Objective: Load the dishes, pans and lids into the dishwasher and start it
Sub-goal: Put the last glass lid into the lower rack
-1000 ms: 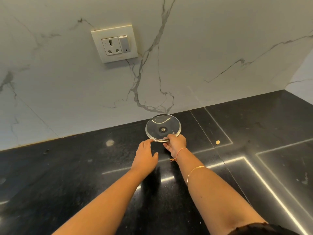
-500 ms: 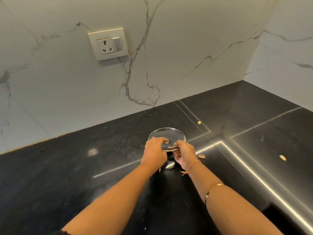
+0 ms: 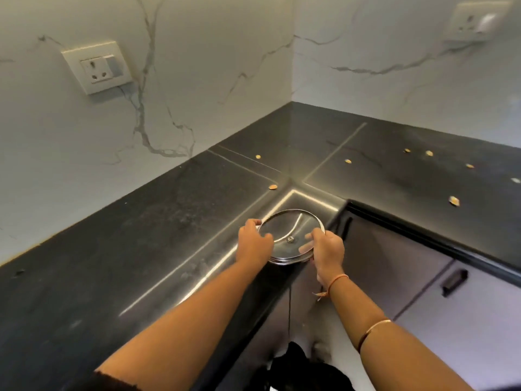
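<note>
Glass lid (image 3: 284, 227), steel-rimmed, small metal fitting at centre: held roughly level at the inner corner of the black countertop (image 3: 141, 249), over its front edge. Cannot tell whether lifted clear or touching the stone.

Left hand (image 3: 253, 242): fingers curled over the left rim, grasping the lid. Right hand (image 3: 327, 249): fingers wrapped round the right rim, thumb across the glass, likewise grasping the lid.

Step in hand, as judged: transfer of the lid from counter to dishwasher. Dishwasher not in view.

Procedure:
- Grip by the steel rim, not by the glass.
- Hold level while clearing the counter edge; avoid knocking the rim on the stone or on the grey cabinet front (image 3: 394, 263) below.
- Change to a one-hand grip only when needed to open the machine.
- Stand on edge between rack tines.

Surroundings: yellowish scraps (image 3: 272, 187) scattered on the counter beyond the lid; wall socket (image 3: 97, 67) on the marble-patterned wall at left, second socket (image 3: 476, 21) at upper right; dark handle (image 3: 454, 282) on the cabinet front
</note>
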The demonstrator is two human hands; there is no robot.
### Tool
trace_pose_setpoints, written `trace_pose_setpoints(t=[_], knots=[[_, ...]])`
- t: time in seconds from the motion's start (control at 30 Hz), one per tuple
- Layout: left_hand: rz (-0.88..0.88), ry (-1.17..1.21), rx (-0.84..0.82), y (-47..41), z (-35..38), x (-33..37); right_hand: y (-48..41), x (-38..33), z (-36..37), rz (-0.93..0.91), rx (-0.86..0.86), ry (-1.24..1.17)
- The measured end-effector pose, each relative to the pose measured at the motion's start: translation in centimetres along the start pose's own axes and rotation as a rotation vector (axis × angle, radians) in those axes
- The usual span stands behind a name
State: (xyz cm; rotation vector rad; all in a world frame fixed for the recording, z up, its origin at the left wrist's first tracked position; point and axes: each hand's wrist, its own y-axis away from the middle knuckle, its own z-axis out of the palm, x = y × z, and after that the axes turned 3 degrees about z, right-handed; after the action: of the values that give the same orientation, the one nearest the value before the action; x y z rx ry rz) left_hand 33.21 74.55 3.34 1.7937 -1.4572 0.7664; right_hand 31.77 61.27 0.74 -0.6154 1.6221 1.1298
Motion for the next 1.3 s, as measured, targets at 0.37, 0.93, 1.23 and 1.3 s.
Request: trace_pose_setpoints(t=[0.37, 0.93, 1.23, 1.3], knots=[[0.124, -0.022, -0.35, 9.5, 10.6, 3.9, 7.7, 2.2, -16.2, -0.115, 0.397, -0.073], [-0.004, 0.013, -0.903, 41.2, 36.5, 8.0, 22.7, 17.3, -53.8, 0.148, 0.688, -0.079], [0.173, -0.314, -1.009, 51.2, 47.9, 2.6, 24.5, 29.9, -65.0, 0.33, 0.771, 0.088], [0.21, -0.415, -1.071, 52.1, 50.2, 0.9, 23.9, 33.3, -66.4, 0.395, 0.777, 0.208]])
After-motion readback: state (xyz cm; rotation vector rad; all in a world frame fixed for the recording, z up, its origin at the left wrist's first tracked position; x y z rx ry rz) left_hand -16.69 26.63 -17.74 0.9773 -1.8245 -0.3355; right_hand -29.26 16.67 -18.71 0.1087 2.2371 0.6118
